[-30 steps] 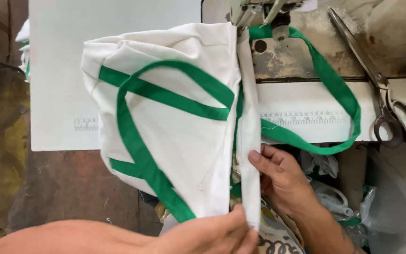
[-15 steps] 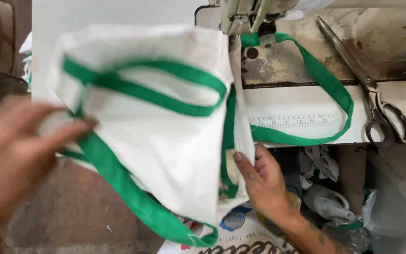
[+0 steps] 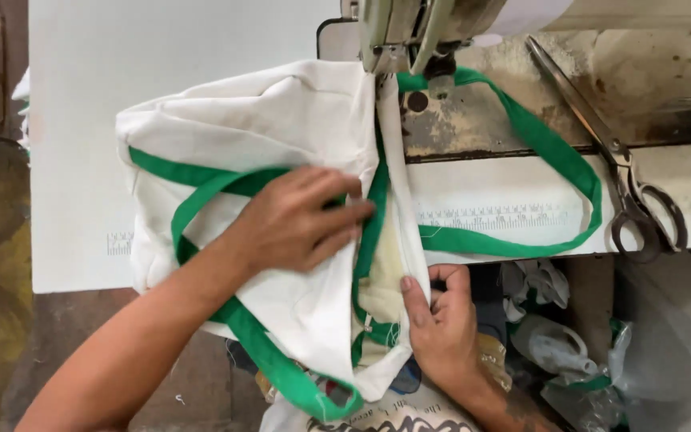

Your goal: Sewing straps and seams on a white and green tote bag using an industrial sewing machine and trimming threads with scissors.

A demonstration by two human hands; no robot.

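A white bag (image 3: 281,136) with green trim lies on the white table (image 3: 161,48), its top edge drawn up under the sewing machine (image 3: 409,32) at the upper middle of the view. The left hand (image 3: 297,220) rests flat on the bag just below and left of the machine, fingers spread and pointing toward the seam, pressing down on the cloth and on the near handle (image 3: 193,200), a green loop that runs under the palm; it closes on nothing, only lies open on the fabric. The right hand (image 3: 441,320) sits below the machine at the table's near edge, thumb and fingers pinched narrowly on the bag's folded white hem (image 3: 397,200), a strip that runs straight up from the hand to the machine. A second green handle (image 3: 553,160) loops out to the right of the machine, across the worn metal bed (image 3: 473,120) and the table's printed ruler (image 3: 497,216), and comes back to the bag beside the right hand. Scissors (image 3: 617,176) lie to the right of the machine, just outside that loop, blades pointing up toward the machine and dark finger rings at the table edge. Below the table edge, right of the right hand, sits a heap of cloth scraps and clear plastic (image 3: 569,352); its contents cannot be told apart
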